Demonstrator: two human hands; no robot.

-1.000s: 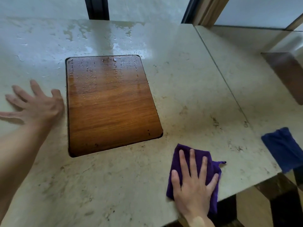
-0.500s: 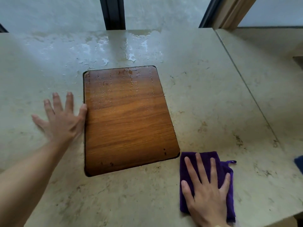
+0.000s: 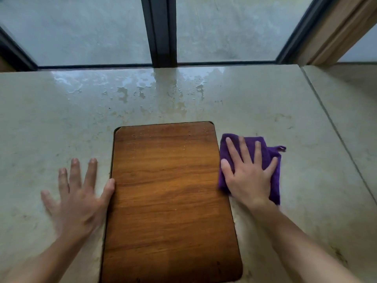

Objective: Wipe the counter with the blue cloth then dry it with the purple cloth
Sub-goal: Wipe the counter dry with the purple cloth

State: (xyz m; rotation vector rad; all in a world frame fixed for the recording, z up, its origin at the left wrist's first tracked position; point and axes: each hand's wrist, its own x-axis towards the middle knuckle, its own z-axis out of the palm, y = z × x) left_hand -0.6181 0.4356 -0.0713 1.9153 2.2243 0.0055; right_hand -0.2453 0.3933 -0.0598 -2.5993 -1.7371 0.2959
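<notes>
Since the earlier frames the right hand (image 3: pixel 247 176) has slid the purple cloth (image 3: pixel 267 158) away from the near edge and up along the right side of the wooden board (image 3: pixel 169 201), and the blue cloth has gone out of view.

From the head camera, the right hand lies flat on the purple cloth with its fingers (image 3: pixel 243 148) straight and spread, pressing the cloth onto the worktop (image 3: pixel 306 119) rather than gripping it. The cloth sits just beside the board's right edge, near its far corner, and a small loop pokes out at the cloth's far right. The left hand (image 3: pixel 78 201) rests palm down on the worktop to the left of the board, its fingers spread and straight, holding nothing; its thumb touches the board's left edge. This hand looks slightly blurred.

The board lies between the two hands, with small water drops on its far part. Wet patches shine on the worktop beyond the board, close to the window frame (image 3: pixel 161 31). A seam runs across the worktop on the right.
</notes>
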